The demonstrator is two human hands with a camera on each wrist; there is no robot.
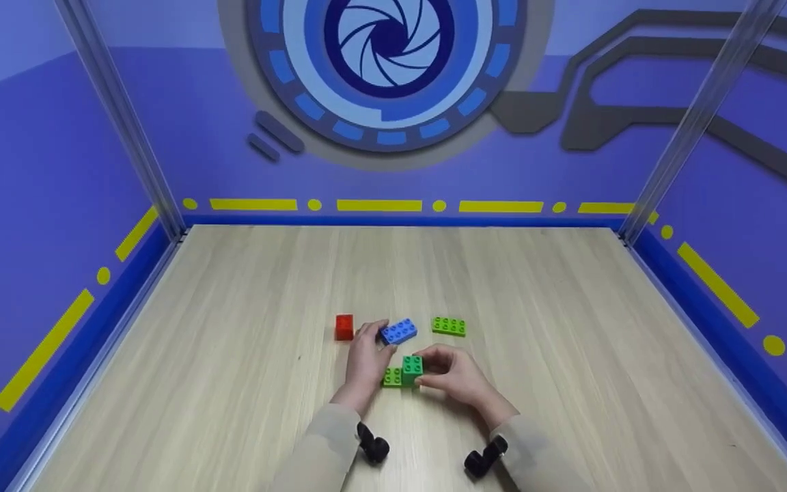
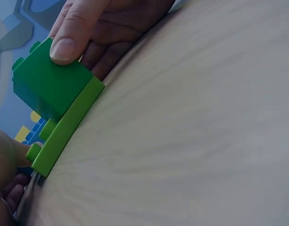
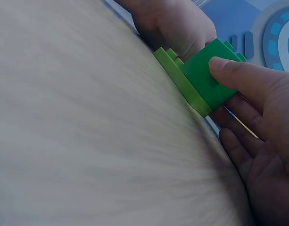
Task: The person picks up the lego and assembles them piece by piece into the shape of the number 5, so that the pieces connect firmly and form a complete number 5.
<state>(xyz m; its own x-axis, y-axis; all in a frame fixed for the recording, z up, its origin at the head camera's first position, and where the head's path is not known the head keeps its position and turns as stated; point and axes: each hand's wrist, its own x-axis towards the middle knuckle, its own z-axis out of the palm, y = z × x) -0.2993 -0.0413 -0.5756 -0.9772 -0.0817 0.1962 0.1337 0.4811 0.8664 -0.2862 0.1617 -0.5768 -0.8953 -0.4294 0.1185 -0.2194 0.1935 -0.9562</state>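
My right hand (image 1: 460, 374) pinches a dark green two-by-two brick (image 1: 412, 370) between thumb and fingers. This brick sits on the right half of a flat lime-green plate (image 2: 71, 125) lying on the table, and the plate's left studs show bare. To the left, my left hand (image 1: 367, 359) holds the near left end of a blue brick (image 1: 399, 331) between thumb and index finger. The blue brick lies at a slant behind the lime plate. In the right wrist view the right thumb (image 3: 229, 70) presses the dark green brick's side; the left hand hides the blue brick there.
A red brick (image 1: 344, 327) stands just left of the left hand. Another lime-green plate (image 1: 449, 326) lies behind the right hand. The wooden table (image 1: 243, 294) is bounded by blue-purple printed walls (image 1: 182, 130) with metal corner posts.
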